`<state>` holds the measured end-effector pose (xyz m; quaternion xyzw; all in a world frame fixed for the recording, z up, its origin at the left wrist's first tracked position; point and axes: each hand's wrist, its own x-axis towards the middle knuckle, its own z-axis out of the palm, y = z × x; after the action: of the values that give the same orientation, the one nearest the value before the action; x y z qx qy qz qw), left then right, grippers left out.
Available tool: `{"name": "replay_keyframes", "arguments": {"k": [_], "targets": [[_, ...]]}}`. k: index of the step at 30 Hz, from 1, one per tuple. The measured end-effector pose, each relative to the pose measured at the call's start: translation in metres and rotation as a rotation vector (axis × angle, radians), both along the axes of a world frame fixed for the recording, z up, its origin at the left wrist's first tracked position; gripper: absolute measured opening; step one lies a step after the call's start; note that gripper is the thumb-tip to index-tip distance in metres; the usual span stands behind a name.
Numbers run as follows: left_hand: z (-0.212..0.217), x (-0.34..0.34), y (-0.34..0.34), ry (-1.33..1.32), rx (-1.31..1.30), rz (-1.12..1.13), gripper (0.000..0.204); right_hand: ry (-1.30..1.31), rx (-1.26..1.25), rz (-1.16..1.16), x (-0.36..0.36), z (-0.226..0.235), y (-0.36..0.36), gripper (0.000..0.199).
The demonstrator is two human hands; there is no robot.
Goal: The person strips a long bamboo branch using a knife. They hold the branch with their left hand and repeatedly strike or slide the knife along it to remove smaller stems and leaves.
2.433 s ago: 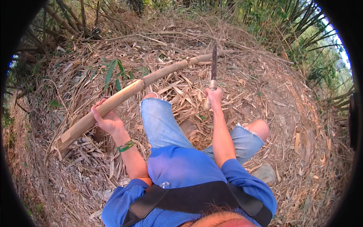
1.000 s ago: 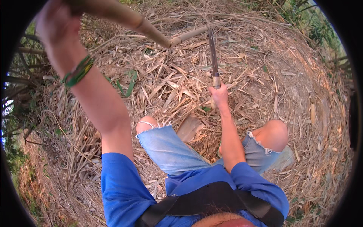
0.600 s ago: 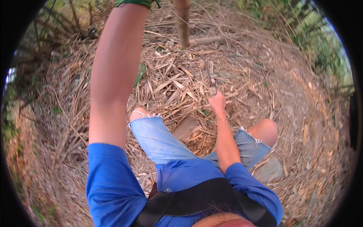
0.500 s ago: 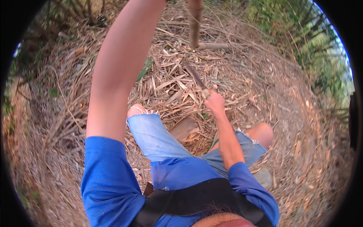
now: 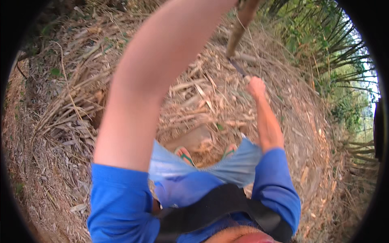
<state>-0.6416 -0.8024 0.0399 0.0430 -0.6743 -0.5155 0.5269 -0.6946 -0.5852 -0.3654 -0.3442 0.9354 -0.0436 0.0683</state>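
Note:
My right hand (image 5: 256,86) is closed round the pale handle of a long-bladed knife (image 5: 238,68). Its dark blade points up and left, and the tip meets or overlaps the lower end of a bamboo pole (image 5: 242,28); I cannot tell whether they touch. The pole leans, its top running out past the upper edge. My left arm (image 5: 150,77) reaches up across the picture toward the pole's upper part, and the left hand lies beyond the frame. Behind the pole's foot a bamboo piece (image 5: 253,60) lies on the ground.
Dry bamboo leaves and split stalks (image 5: 194,97) litter the ground. A flat brown piece (image 5: 190,137) lies in front of my sandalled feet (image 5: 185,156). Loose sticks (image 5: 69,109) are heaped at the left. Green bamboo growth (image 5: 340,60) stands at the right.
My right hand has moved forward and right with the knife, bringing the blade to the pole's foot. The pole now leans, and my left arm has swung right. My feet have come into view.

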Motion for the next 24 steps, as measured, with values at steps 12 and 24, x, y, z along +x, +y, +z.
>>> {"name": "replay_keyframes", "arguments": {"k": [12,24], "targets": [[0.009,0.012,0.032,-0.031,0.023,0.006,0.025,-0.206,-0.120,-0.433,0.100,-0.020,-0.067,0.025],[-0.001,-0.012,0.016,-0.086,-0.009,0.152,0.026,-0.030,-0.558,0.745,0.170,0.105,-0.152,0.012]]}}
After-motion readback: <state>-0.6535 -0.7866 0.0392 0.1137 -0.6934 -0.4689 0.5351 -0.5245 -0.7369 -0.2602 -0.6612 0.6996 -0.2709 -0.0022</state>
